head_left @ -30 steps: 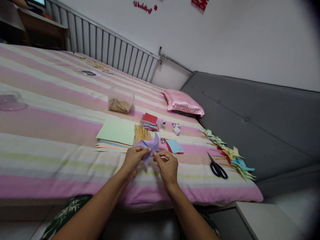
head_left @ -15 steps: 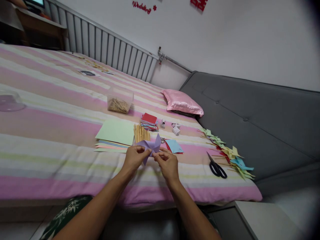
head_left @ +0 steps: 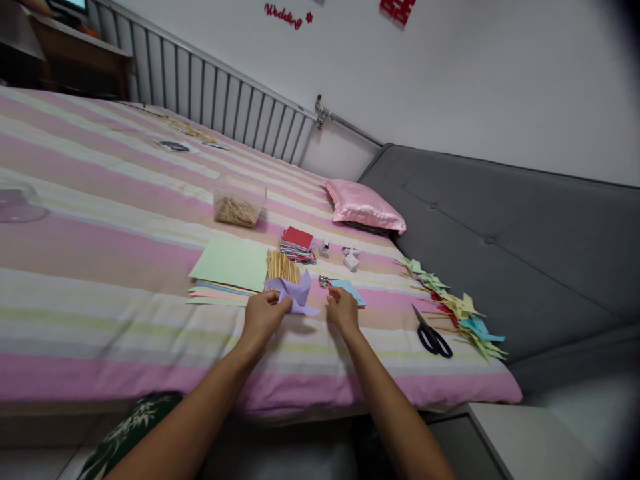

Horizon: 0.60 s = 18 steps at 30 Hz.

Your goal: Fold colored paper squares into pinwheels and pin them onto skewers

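My left hand (head_left: 264,319) pinches a purple paper pinwheel (head_left: 295,295) by its near left side, thumb on top. The pinwheel's blades are folded in and stand up from the bed. My right hand (head_left: 343,308) is off the pinwheel, its fingers bent and slightly apart, with nothing visible in them. Its fingertips are beside a small cluster of shiny metal pieces (head_left: 324,281), at the edge of some blue paper squares (head_left: 350,292). Behind the pinwheel lies a bundle of thin wooden sticks (head_left: 283,265).
Pale green paper sheets (head_left: 230,263) lie left, a red-topped stack of paper squares (head_left: 299,239) behind. A clear box of sticks (head_left: 239,203) stands farther back. Scissors (head_left: 431,337) and several finished pinwheels (head_left: 463,307) lie right, near the grey headboard (head_left: 500,200).
My right hand has let go of the pinwheel and moved right to the metal pieces. The pinwheel, still in my left hand, has turned and shifted slightly left.
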Each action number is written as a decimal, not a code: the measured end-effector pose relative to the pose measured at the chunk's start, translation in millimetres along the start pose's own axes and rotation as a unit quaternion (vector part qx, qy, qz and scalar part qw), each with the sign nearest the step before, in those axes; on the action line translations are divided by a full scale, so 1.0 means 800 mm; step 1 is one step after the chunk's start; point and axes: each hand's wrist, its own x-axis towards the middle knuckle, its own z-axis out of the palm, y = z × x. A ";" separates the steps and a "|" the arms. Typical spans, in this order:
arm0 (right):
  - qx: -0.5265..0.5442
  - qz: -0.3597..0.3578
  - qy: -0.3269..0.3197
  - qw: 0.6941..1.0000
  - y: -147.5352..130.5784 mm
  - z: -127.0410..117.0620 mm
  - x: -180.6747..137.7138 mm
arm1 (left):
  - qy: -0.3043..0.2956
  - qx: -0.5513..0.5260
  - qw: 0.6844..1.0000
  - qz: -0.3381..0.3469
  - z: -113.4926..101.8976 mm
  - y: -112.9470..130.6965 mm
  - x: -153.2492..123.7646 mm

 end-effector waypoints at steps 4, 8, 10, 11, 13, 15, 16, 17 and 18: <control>-0.088 0.004 -0.001 0.996 0.003 0.017 0.018 | -0.007 -0.001 1.000 0.002 0.000 0.001 0.000; -0.152 0.007 -0.008 0.988 0.000 0.031 0.031 | -0.011 -0.004 1.000 0.001 0.000 -0.001 0.002; -0.175 0.008 -0.017 0.984 0.000 0.037 0.037 | -0.011 -0.004 1.000 0.000 0.000 -0.001 0.002; -0.185 0.007 -0.022 0.982 0.000 0.039 0.040 | -0.011 -0.004 1.000 -0.001 -0.001 -0.001 0.002; -0.202 0.006 -0.031 0.979 0.000 0.043 0.044 | -0.013 -0.005 1.000 -0.001 -0.001 0.000 0.002; -0.217 0.000 -0.039 0.975 0.000 0.045 0.046 | -0.014 -0.007 1.000 -0.001 -0.001 0.002 0.001; -0.223 -0.004 -0.042 0.974 0.000 0.045 0.047 | -0.015 -0.008 1.000 -0.002 -0.001 0.002 0.001; -0.228 -0.008 -0.044 0.973 0.000 0.044 0.046 | -0.015 -0.009 1.000 -0.002 -0.002 0.003 0.001; -0.232 -0.014 -0.046 0.972 0.000 0.043 0.046 | -0.015 -0.010 1.000 -0.003 -0.002 0.003 0.000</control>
